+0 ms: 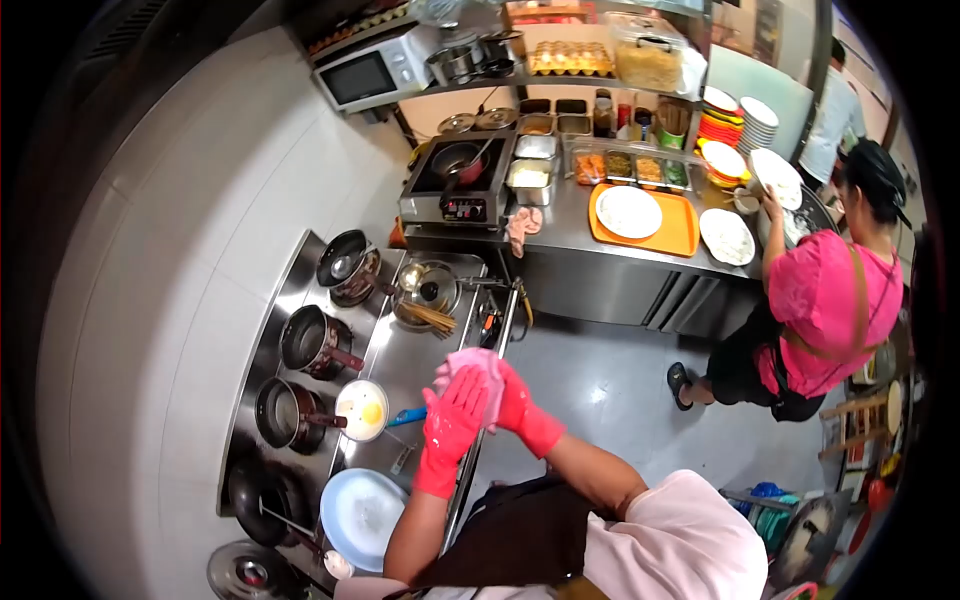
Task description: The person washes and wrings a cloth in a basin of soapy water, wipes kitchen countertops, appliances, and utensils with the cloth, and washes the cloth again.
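Both hands in red rubber gloves, 2 of 2 in view, on 1 pink cloth [483, 362] held up past the front edge of the steel worktop [400, 375]. Left hand [456, 418]: fingers straight, laid flat on the cloth, not curled round it. Right hand [522, 408]: behind the cloth, fingers mostly hidden, can't tell if it's pinching.

Nearest left hand: 1 blue handle [407, 416], then 1 bowl [343, 408] with 1 egg yolk [372, 413]. Same worktop: 3 saucepans [305, 340] in a row, 1 wok [248, 490], 1 pale blue plate [335, 500], 1 bundle of chopsticks [430, 318], sticks too small to count.

Back counter: 1 frying pan [455, 158] on 1 induction cooker [463, 210], 1 orange tray [680, 238] carrying 1 white plate [604, 215]. Right: 1 co-worker [835, 310] in pink, hand on 1 white dish [775, 170]
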{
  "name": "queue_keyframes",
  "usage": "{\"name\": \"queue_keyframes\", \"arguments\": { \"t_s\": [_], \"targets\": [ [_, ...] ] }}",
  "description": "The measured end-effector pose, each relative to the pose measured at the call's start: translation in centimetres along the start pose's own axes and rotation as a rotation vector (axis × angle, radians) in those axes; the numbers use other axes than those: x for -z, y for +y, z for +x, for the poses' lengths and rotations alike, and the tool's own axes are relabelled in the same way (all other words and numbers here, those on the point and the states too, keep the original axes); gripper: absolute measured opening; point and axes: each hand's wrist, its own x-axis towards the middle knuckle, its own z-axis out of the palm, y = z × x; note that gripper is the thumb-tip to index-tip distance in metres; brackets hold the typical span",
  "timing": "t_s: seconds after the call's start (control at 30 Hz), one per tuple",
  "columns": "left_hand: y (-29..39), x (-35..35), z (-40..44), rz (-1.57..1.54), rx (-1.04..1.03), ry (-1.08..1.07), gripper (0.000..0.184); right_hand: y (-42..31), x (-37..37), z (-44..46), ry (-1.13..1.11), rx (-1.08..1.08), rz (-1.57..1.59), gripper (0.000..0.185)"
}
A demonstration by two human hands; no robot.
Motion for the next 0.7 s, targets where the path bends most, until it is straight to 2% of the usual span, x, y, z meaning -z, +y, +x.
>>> {"name": "queue_keyframes", "arguments": {
  "t_s": [0.03, 0.07, 0.1, 0.2, 0.23, 0.3, 0.33, 0.37, 0.43, 0.47, 0.57, 0.6, 0.7],
  "targets": [
    [0.0, 0.7, 0.7, 0.182, -0.03, 0.03, 0.081, -1.7, 2.2, 0.4, -0.031, -0.012, -0.06, 0.069],
    [0.0, 1.1, 1.4, 0.363, -0.052, 0.062, 0.079, -2.7, 4.8, 0.8, -0.07, 0.038, 0.019, 0.069],
    [-0.2, 0.9, 2.3, 0.374, -0.087, 0.097, 0.078, -3.5, 6.3, 1.1, -0.11, 0.094, 0.093, 0.07],
    [-0.8, 0.9, 5.8, 0.364, -0.138, 0.212, 0.073, -4.5, 1.1, 1.4, 0.37, 0.289, -0.913, 0.068],
    [-1.2, 1.3, 7.7, 0.453, -0.188, 0.242, 0.073, -4.1, -2.4, 0.7, 0.268, 0.309, -1.103, 0.066],
    [-1.7, 3.5, 12.0, 0.627, -0.29, 0.293, 0.073, -1.9, 3.6, 2.4, 0.395, 0.517, -1.542, 0.063],
    [0.4, 9.0, 14.1, 0.729, -0.285, 0.218, 0.076, -2.1, 0.1, 2.2, 0.379, 0.492, -1.559, 0.057],
    [-0.8, 2.5, 14.4, 0.52, -0.212, 0.42, 0.079, -3.0, 0.1, 2.9, 0.305, 0.528, -1.661, 0.056],
    [1.9, 5.9, 16.7, 0.443, -0.156, 0.281, 0.075, -3.9, 0.7, 4.0, 0.142, 0.585, -1.854, 0.055],
    [3.3, 6.8, 17.5, 0.276, -0.094, 0.172, 0.067, -4.2, 1.5, 4.8, 0.158, 0.582, -1.955, 0.051],
    [4.2, 9.9, 20.6, 0.581, -0.072, -0.051, 0.062, -7.4, 1.4, 7.3, 0.057, 0.469, -2.268, 0.048],
    [4.6, 9.9, 21.9, 0.618, -0.099, 0.124, 0.058, -9.1, 0.5, 8.0, 0.021, 0.499, -2.339, 0.045],
    [3.1, 7.4, 27.0, 2.375, -0.259, 0.586, 0.038, -14.0, 3.7, 10.4, 0.06, 0.395, -2.332, 0.04]
  ]
}}
